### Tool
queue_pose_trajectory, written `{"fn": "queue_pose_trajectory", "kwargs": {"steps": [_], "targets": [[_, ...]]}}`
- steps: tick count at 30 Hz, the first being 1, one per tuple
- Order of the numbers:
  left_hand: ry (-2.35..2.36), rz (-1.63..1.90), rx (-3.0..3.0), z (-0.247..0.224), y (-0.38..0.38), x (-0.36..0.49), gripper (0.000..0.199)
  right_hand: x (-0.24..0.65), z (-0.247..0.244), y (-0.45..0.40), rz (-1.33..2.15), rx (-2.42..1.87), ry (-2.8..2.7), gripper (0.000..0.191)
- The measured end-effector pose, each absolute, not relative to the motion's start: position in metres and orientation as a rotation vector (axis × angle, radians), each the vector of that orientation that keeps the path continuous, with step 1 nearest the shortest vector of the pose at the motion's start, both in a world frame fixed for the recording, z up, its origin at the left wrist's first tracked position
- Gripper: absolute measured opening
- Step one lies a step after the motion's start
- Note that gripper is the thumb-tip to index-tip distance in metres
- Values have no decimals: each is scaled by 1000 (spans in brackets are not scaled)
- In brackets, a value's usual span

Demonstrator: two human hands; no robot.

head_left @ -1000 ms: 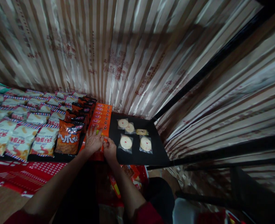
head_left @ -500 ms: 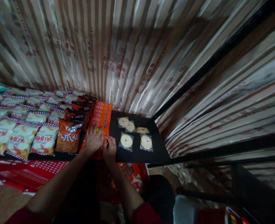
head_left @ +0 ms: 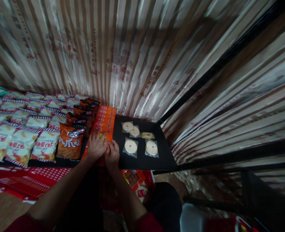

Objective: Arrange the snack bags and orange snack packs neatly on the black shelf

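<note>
A long orange printed sheet [head_left: 106, 117], marked with rows of small oval logos, lies flat on the black tabletop [head_left: 142, 163]. My left hand [head_left: 97, 148] rests palm down on its nearer part, fingers stretched and slightly spread. Just right of it, my right hand [head_left: 112, 154] has its fingers curled and pinched at the sheet's right edge; the exact grip is partly hidden. An orange-and-black snack bag [head_left: 70, 141] stands left of my left hand. To the right of my right hand lie clear-wrapped round white crackers [head_left: 131, 146].
White snack bags [head_left: 44, 145] fill the left side in rows. A small yellowish wrapped snack [head_left: 147, 135] lies among the crackers. Below the table are a red basket [head_left: 28, 182] and a red package [head_left: 139, 183]. A striped curtain [head_left: 132, 64] and black frame bar [head_left: 193, 85] bound the back and right.
My right hand has shifted slightly left, closer to my left hand, along the sheet's edge. My left hand stays flat on the sheet, nearly unmoved.
</note>
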State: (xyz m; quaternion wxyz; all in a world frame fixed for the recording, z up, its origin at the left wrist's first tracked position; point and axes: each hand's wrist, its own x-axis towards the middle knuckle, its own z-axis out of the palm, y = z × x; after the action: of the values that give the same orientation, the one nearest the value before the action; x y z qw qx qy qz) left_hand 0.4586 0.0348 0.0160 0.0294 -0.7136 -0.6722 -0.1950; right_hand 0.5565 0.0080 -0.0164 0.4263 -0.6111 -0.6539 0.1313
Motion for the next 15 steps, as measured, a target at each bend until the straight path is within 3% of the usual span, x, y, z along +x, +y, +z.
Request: {"fn": "queue_pose_trajectory", "kwargs": {"steps": [15], "targets": [[-2034, -602, -2180, 9, 35, 459, 47, 556, -17, 9, 296, -1553, -1758, 41]]}}
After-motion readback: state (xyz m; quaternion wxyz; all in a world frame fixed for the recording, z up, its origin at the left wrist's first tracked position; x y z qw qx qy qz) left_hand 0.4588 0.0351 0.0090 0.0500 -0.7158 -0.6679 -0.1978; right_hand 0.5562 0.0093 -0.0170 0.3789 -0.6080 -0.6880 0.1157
